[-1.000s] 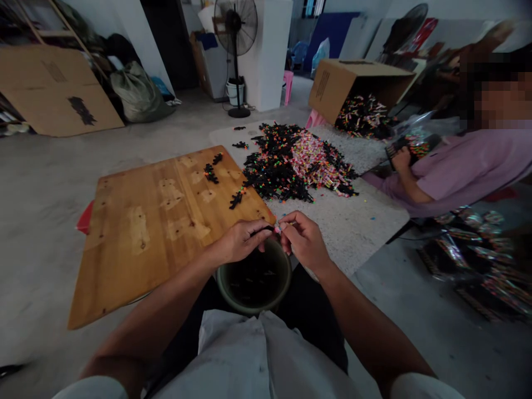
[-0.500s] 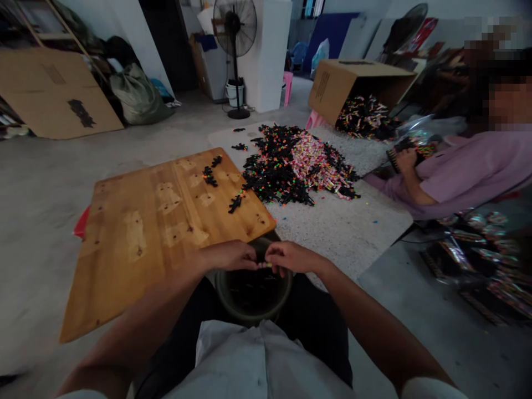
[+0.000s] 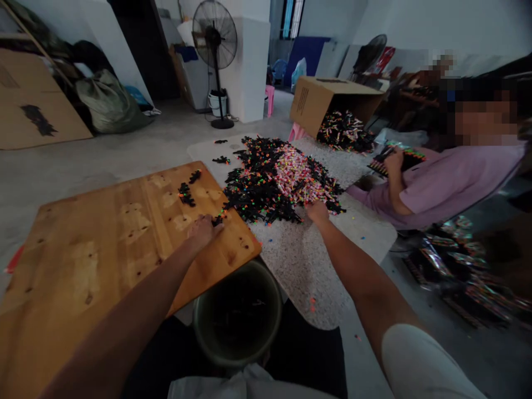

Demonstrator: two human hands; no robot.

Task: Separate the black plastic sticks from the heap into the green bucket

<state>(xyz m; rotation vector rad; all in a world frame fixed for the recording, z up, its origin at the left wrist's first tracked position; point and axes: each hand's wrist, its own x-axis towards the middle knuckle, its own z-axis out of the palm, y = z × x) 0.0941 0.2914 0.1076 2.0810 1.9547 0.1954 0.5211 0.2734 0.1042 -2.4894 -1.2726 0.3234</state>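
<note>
My left hand [image 3: 203, 230] is over the near right part of the wooden board [image 3: 112, 244], its fingers closed on a black toy gun [image 3: 216, 220]. My right hand [image 3: 318, 213] reaches to the front edge of a heap of small pink-and-white tubes [image 3: 293, 169]; its fingertips are hidden among the pieces. Around and under these tubes spreads a pile of black toy guns [image 3: 253, 191] with orange and green tips. Between my knees stands a dark round bucket [image 3: 239, 360], with a few pale slivers faintly visible inside.
Several toy guns [image 3: 186, 194] lie farther up the board. The speckled tabletop [image 3: 291, 260] holds the pile. Behind it, a tipped cardboard box [image 3: 311, 105] spills more pieces. At right sits a person in a pink shirt [image 3: 449, 183], near bagged goods [image 3: 457, 277] on the floor.
My hands were together above the bucket, holding a small pale tube. They have parted: the left forward to the board, the right forward to the heap. The tube is no longer seen; the view has shifted.
</note>
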